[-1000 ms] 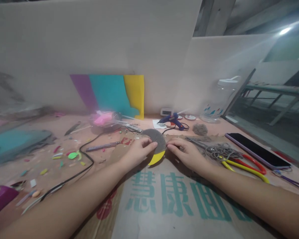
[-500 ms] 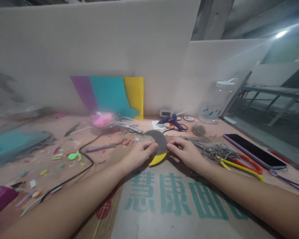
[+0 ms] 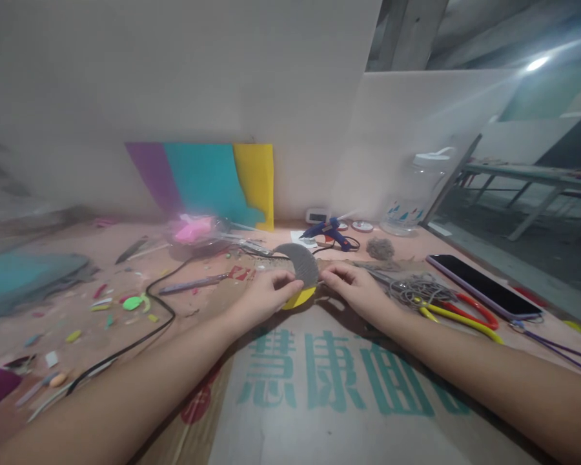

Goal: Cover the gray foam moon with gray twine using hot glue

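A round disc (image 3: 299, 266), grey with cord wound over its upper part and yellow at the bottom, is held just above a flattened cardboard box (image 3: 329, 394) with teal printed characters. My left hand (image 3: 265, 297) pinches its left edge with fingers closed. My right hand (image 3: 353, 289) pinches its right edge, fingers curled, where a grey cord runs off toward a loose coil of cord (image 3: 414, 289).
Red and yellow handled scissors (image 3: 465, 314) lie by the coil, a black phone (image 3: 484, 294) beyond. A blue glue gun (image 3: 329, 232), its black cable (image 3: 145, 323), a clear jar (image 3: 416, 194), coloured foam sheets (image 3: 208, 181) against the wall and scattered foam scraps (image 3: 126, 302) fill the left.
The disc and both hands have shifted slightly left and away as the view moved. Less of the yellow part shows below the grey cord.
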